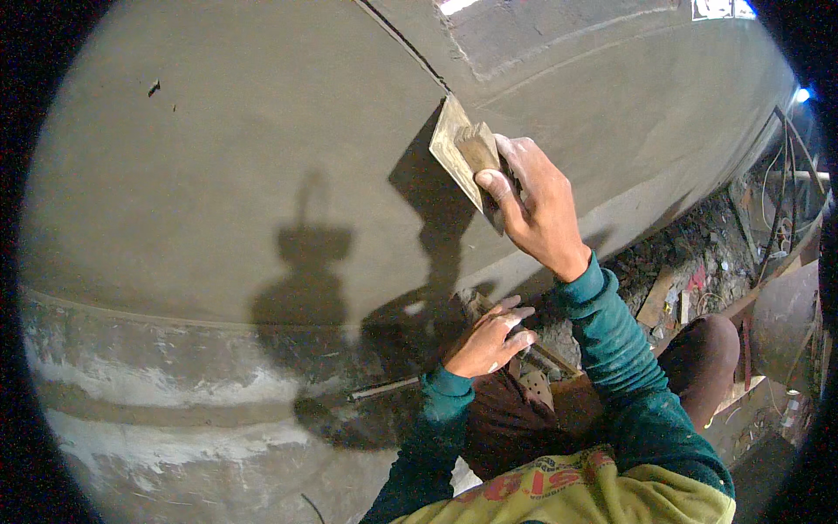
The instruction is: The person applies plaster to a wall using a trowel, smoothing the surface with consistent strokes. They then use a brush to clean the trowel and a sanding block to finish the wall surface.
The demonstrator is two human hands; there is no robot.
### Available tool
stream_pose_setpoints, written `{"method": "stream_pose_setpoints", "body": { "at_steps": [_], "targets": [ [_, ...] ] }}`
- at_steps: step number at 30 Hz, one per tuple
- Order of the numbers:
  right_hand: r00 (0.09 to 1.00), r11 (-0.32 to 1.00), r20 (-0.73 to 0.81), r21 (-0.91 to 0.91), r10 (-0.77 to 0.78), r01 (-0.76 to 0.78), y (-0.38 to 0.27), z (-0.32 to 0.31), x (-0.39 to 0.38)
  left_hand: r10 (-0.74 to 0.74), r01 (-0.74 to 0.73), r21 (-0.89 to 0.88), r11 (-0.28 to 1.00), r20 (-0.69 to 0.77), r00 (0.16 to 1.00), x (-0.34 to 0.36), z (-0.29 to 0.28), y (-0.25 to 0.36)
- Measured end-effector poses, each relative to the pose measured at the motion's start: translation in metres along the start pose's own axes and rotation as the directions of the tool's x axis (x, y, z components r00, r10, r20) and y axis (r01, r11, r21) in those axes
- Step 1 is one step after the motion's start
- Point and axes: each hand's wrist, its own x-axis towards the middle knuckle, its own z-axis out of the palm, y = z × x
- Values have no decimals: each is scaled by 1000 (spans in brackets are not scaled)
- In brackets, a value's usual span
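Observation:
My right hand (528,196) grips the block handle (476,141) of a pale, plaster-smeared float (447,153), held at the grey rendered wall (209,166) beside a dark groove running down from the top. Lower down, my left hand (484,345) has its fingers bent and apart, with white residue on them, close to a dirty board (471,301) that it partly covers; whether it touches the board I cannot tell. A long straight bar (375,389) lies to the left of that hand, near the lower band of rougher, white-streaked wall (148,384).
My bent knee (711,358) shows at the right, above a narrow plank support. Beyond it are rubble (663,288), loose wood scraps, hanging cables and slanted bars (786,157), with a curved sheet (781,323) at the edge. A bright lamp (803,94) shines at the far right.

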Motion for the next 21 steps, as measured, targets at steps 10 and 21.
{"method": "stream_pose_setpoints", "body": {
  "at_steps": [10, 21],
  "targets": [
    [998, 998, -32, 12, -55, 55, -12, -4, 15, -20, 20, -11, 1000, 17, 1000, 0, 2, -3],
    [995, 996, 47, -1, 91, -92, 4, 0, -16, -9, 11, -35, 999, 45, 999, 2, 2, -8]
  ]
}}
